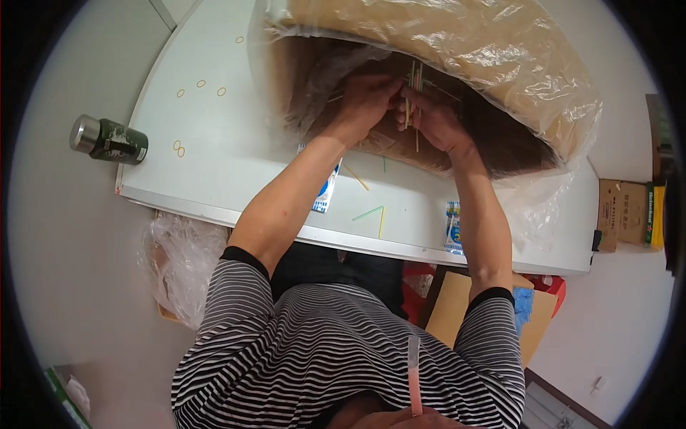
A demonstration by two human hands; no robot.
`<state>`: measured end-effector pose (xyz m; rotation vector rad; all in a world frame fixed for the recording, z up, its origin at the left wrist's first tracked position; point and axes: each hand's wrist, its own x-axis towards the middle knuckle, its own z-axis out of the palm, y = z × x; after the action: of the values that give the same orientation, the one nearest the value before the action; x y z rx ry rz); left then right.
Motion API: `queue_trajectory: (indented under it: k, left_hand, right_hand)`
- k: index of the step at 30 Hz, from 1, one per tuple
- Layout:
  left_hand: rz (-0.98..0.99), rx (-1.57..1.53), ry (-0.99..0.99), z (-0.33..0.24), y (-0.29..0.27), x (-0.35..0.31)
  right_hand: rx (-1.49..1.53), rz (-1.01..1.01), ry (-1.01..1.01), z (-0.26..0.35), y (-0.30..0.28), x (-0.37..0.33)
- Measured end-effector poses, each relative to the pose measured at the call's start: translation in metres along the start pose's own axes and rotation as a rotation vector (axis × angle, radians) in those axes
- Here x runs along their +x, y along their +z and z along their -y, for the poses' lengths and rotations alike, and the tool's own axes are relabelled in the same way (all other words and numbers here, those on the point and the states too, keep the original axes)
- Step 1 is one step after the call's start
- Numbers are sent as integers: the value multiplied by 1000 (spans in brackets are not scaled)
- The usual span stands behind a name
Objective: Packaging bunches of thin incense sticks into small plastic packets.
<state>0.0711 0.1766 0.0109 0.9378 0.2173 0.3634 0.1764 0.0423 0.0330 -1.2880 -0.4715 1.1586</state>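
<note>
My right hand [437, 123] is closed around a small upright bundle of thin, straw-like sticks [415, 86], in pale, green and yellowish tones. My left hand [366, 104] meets it from the left, its fingers bent together at the bundle; what lies between them is hidden. Both hands are inside the mouth of a cardboard box [400, 146] lying on its side, its opening facing me. Clear plastic film [493, 50] wraps the box. More thin sticks lie on the table near its edge, among them a green one [367, 213] and a yellow one [381, 223].
Several rubber bands [201, 84] lie on the white table [214, 164]. A dark green bottle [111, 140] lies at its left edge. Blue-and-white packets [453, 227] are partly under my forearms. Below the table are crumpled plastic [187, 264] and a cardboard box [451, 304]. A pinkish tube [414, 375] hangs by my chest.
</note>
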Motion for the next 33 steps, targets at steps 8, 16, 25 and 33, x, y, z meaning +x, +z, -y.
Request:
queue_trajectory:
  k: [8, 16, 25, 33]
  left_hand:
    - [-207, 340, 401, 1, 9, -8]
    - [67, 792, 431, 3, 4, 20]
    - [-60, 1000, 466, -28, 8, -38]
    - [-618, 1467, -124, -62, -57, -176]
  right_hand:
    - [6, -273, -235, -19, 2, 5]
    - [-781, -392, -545, -53, 12, 8]
    - [-975, -358, -586, -57, 2, 7]
    - [-766, -287, -577, -52, 2, 7]
